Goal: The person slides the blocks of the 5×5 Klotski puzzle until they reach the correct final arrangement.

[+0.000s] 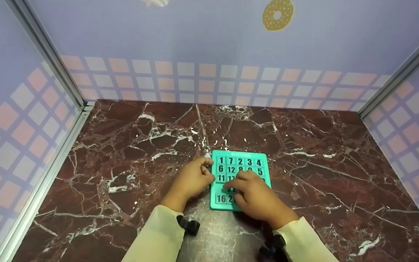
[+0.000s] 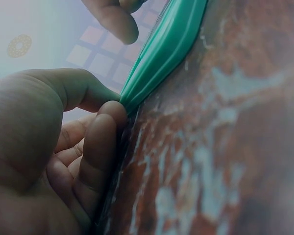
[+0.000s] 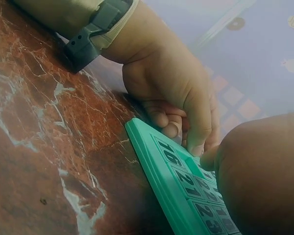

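A turquoise sliding number puzzle (image 1: 239,154) lies flat on the table, its square tiles marked with black numerals. At its left edge, my left hand (image 1: 193,180) pinches the frame between thumb and fingers. My right hand (image 1: 258,196) is over the board's lower right, index finger pointing left and touching around tile 22 (image 1: 231,190). Left of that tile is a bare slot (image 1: 219,188), above tile 16 (image 1: 221,198). The right hand covers several tiles. In the right wrist view, tile 21 (image 3: 187,183) shows beside the slot.
Dark red marbled tabletop (image 1: 122,153) with white veins surrounds the puzzle. A lilac wall (image 1: 180,40) with pink and white squares rises behind it, and side panels (image 1: 9,120) stand left and right. Each wrist wears a black device (image 1: 188,225).
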The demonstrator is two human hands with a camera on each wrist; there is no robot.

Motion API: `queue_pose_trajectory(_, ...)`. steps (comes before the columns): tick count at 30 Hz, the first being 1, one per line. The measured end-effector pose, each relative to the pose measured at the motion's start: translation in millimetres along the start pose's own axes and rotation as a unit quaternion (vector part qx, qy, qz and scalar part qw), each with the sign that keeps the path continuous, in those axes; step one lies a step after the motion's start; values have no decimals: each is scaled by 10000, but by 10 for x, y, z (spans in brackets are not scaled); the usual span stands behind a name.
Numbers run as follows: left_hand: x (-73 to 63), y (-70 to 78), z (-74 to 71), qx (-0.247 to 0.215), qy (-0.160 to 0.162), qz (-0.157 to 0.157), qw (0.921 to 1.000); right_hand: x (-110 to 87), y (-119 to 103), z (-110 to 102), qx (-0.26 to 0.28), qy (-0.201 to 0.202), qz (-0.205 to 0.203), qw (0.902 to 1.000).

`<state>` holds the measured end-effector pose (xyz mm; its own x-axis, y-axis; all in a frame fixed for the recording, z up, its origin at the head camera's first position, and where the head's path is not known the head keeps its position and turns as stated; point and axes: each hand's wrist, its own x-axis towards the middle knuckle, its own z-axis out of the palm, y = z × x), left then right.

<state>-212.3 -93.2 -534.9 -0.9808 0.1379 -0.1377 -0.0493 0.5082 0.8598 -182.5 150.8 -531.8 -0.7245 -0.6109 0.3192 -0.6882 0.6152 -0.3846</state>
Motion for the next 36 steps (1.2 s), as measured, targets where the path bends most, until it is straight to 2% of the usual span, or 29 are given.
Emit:
queue_pose_trajectory(16,-7,3,2,-8,5,-2,10000,-58,-10,20,76,-61,-140,9999)
queue_pose_trajectory(21,7,-18,13,178,86,136,9997,-82,8,24,155,48,-296,9994)
queue_pose_trajectory(28,11,-6,10,180,91,171,9996,-84,17,33,277,171,-560,9979)
queue_pose_trajectory(36,4,-16,7,114,81,121,9998,-79,22,44,245,162,-502,9983)
